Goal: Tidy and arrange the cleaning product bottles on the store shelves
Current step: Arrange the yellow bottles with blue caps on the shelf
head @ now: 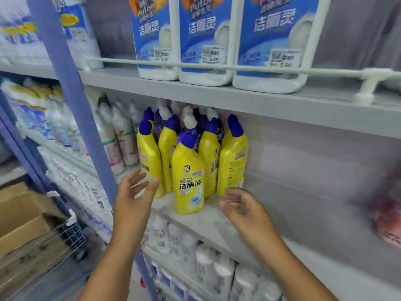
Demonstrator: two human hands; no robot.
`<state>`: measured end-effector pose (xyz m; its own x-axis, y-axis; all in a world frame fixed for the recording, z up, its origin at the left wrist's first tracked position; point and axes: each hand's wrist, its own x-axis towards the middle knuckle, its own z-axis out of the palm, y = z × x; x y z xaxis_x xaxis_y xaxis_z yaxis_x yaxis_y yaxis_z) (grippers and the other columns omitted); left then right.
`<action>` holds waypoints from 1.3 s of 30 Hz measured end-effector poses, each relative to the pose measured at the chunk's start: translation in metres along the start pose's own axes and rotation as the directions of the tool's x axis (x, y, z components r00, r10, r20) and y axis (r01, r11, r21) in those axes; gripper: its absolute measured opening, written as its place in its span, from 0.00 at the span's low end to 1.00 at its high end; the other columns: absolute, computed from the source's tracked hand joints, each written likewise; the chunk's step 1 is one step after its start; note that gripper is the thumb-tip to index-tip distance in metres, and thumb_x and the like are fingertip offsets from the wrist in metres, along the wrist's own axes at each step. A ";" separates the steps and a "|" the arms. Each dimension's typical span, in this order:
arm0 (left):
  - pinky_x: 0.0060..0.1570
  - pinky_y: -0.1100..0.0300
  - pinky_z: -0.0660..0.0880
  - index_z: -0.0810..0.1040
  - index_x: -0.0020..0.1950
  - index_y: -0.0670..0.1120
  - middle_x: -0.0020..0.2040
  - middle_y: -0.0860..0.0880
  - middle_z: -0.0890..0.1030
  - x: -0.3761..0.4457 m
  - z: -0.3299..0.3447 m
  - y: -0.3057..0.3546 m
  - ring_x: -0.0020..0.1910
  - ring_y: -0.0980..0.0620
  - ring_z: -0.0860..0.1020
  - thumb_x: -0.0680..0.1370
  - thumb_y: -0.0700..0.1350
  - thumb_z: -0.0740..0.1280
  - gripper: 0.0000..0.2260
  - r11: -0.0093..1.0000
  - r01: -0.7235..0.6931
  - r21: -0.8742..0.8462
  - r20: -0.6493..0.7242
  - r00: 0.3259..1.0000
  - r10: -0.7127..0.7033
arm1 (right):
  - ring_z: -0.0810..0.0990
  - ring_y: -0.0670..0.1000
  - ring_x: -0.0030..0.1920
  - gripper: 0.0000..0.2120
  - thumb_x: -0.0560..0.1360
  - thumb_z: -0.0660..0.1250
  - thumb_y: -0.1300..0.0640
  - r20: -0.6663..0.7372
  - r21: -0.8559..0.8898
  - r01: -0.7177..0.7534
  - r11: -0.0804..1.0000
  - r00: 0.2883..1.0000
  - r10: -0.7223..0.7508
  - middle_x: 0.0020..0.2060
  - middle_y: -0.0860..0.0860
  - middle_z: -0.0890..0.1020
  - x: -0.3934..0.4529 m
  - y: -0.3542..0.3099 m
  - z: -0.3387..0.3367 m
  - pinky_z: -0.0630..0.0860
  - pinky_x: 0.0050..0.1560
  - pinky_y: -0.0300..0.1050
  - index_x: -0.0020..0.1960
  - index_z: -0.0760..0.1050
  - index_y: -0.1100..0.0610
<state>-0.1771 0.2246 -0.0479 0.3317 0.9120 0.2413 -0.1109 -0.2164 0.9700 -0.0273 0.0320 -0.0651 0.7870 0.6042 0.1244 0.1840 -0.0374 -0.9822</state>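
Middle shelf, with a cluster of yellow toilet-cleaner bottles with blue caps standing upright toward its left end. My left hand is raised at the left of the cluster with fingers spread wide and straight, its fingertips at the lower label of the leftmost yellow bottle; whether they touch it I cannot tell. My right hand hovers near the shelf edge just below the rightmost yellow bottle, fingers loosely bent, holding nothing, somewhat blurred. The hands bracket the group from both sides, which I judge suits pressing the bottles together into a neat block. One front bottle stands nearer the shelf edge than the rest, label facing out; it likely needs setting back in line. Behind the yellow row stand purple bottles with white caps, and farther left white bottles. On the upper shelf, three large blue-labelled jugs sit behind a rail that keeps them from sliding off.
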 end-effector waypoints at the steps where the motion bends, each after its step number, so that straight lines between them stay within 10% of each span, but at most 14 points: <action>1: 0.54 0.64 0.76 0.74 0.65 0.58 0.64 0.56 0.80 0.019 -0.005 -0.005 0.60 0.60 0.80 0.77 0.49 0.74 0.18 1.000 -0.012 0.008 0.022 1.000 0.012 | 0.82 0.40 0.49 0.12 0.75 0.75 0.57 -0.003 -0.017 0.005 1.000 1.000 -0.005 0.52 0.43 0.84 0.009 -0.002 0.013 0.77 0.52 0.41 0.54 0.78 0.44; 8: 0.70 0.55 0.69 0.64 0.78 0.56 0.71 0.57 0.75 0.116 -0.017 -0.045 0.70 0.57 0.73 0.67 0.58 0.82 0.44 0.984 0.006 0.175 0.374 0.925 -0.072 | 0.83 0.38 0.49 0.23 0.70 0.80 0.58 -0.011 -0.100 -0.007 0.995 1.000 0.006 0.48 0.36 0.84 0.049 -0.013 0.073 0.80 0.48 0.34 0.57 0.73 0.41; 22: 0.49 0.55 0.80 0.81 0.54 0.54 0.48 0.59 0.87 0.081 -0.032 -0.027 0.48 0.60 0.85 0.68 0.40 0.81 0.19 0.972 -0.011 0.236 0.575 0.807 -0.131 | 0.86 0.47 0.53 0.21 0.72 0.77 0.62 -0.111 -0.069 -0.079 0.994 0.991 0.071 0.52 0.45 0.87 0.021 -0.015 0.029 0.81 0.56 0.47 0.60 0.76 0.47; 31: 0.48 0.62 0.82 0.80 0.56 0.53 0.48 0.58 0.88 -0.021 0.120 0.006 0.49 0.58 0.86 0.71 0.35 0.79 0.20 0.999 0.051 -0.005 0.703 0.711 -0.033 | 0.86 0.53 0.53 0.16 0.73 0.77 0.57 -0.368 -0.187 -0.076 0.980 0.930 0.002 0.51 0.49 0.87 0.011 0.002 -0.124 0.83 0.53 0.55 0.59 0.78 0.51; 35: 0.49 0.54 0.81 0.81 0.53 0.55 0.47 0.56 0.87 -0.030 0.206 -0.008 0.47 0.55 0.85 0.65 0.51 0.80 0.18 1.000 0.005 0.009 0.648 0.761 -0.010 | 0.87 0.47 0.47 0.15 0.74 0.75 0.61 -0.456 -0.197 -0.075 0.978 0.890 -0.024 0.51 0.52 0.87 0.025 0.014 -0.180 0.81 0.40 0.39 0.59 0.77 0.57; 39: 0.42 0.63 0.75 0.81 0.52 0.51 0.43 0.57 0.85 -0.029 0.259 -0.021 0.40 0.65 0.82 0.71 0.46 0.80 0.13 0.995 -0.066 0.073 0.616 0.788 0.007 | 0.84 0.38 0.35 0.13 0.76 0.74 0.63 -0.529 -0.193 -0.126 0.973 0.849 0.005 0.49 0.53 0.85 0.037 0.026 -0.212 0.77 0.32 0.32 0.58 0.75 0.59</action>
<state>0.0581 0.1127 -0.0677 0.8374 0.5024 0.2151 -0.0635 -0.3014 0.9514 0.1316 -0.1155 -0.0563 0.9803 0.0917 0.1751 0.1936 -0.2664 -0.9442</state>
